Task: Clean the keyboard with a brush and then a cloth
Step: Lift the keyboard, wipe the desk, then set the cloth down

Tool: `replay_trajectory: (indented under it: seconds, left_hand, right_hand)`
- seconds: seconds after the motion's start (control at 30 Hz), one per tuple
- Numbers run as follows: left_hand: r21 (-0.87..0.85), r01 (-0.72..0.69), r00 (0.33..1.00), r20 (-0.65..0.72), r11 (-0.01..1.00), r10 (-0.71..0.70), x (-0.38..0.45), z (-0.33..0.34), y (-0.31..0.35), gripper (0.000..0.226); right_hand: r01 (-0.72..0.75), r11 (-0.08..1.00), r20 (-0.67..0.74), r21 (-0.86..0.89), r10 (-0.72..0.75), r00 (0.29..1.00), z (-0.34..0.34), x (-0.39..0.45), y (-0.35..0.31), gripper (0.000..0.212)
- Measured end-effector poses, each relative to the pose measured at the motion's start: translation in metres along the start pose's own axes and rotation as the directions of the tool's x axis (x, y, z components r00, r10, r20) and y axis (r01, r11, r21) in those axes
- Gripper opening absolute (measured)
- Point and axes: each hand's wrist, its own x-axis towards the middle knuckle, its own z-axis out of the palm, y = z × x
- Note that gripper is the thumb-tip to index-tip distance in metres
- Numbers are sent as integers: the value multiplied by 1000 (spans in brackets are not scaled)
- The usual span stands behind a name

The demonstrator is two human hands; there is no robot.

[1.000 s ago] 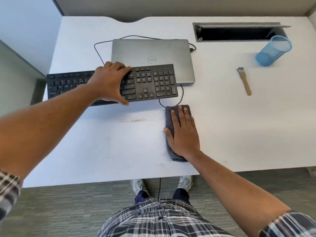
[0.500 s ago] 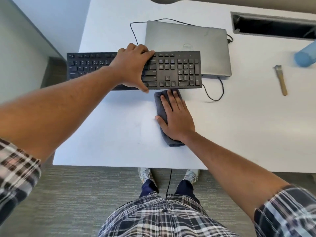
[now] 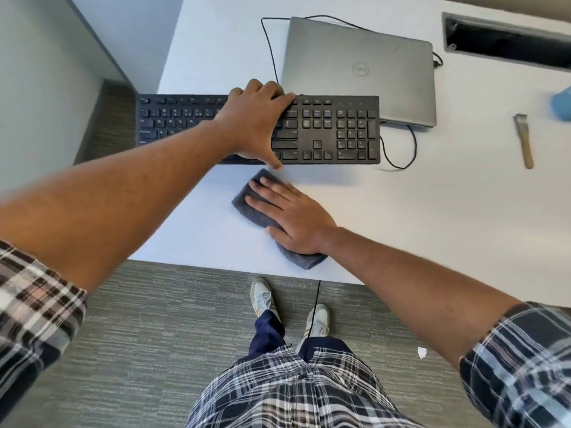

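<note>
Your left hand (image 3: pixel 256 125) grips the black keyboard (image 3: pixel 327 131) across its middle, fingers curled over the far edge and thumb at the near edge, while your right hand (image 3: pixel 290 217) lies flat with fingers straight on the grey cloth (image 3: pixel 244 200), just in front of the keyboard on the tabletop (image 3: pixel 432 211). The brush (image 3: pixel 524 142) lies well off to the right. If you lift or tilt the keyboard, its cable (image 3: pixel 398 156) could snag on the laptop (image 3: pixel 358 69), and the cloth might push crumbs off the near edge.

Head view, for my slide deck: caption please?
Left hand grips the keyboard; right hand presses cloth flat on desk.
</note>
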Motion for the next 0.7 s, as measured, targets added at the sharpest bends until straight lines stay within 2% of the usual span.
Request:
replay_trajectory:
  seconds: [0.23,0.43,0.57,0.63,0.7]
  left_hand:
    - [-3,53,999,6,999,-53,-26,-3,29,140]
    - [-2,99,995,-11,995,-99,-46,-10,66,139]
    - [-14,129,991,-20,992,-129,-57,-16,90,138]
    - [-13,131,991,-18,991,-131,-61,-19,101,138]
    - [-10,130,991,-20,991,-131,-63,-22,108,138]
  right_hand:
    - [193,976,51,101,-199,979,11,-46,-36,66]
    - [257,939,12,228,-267,964,15,-102,-44,52]
    - [205,913,27,352,-229,973,11,-137,-45,40]
    - [104,914,38,392,-129,991,3,-154,-44,39]
    - [-10,872,-15,490,20,1000,-7,-168,-42,41]
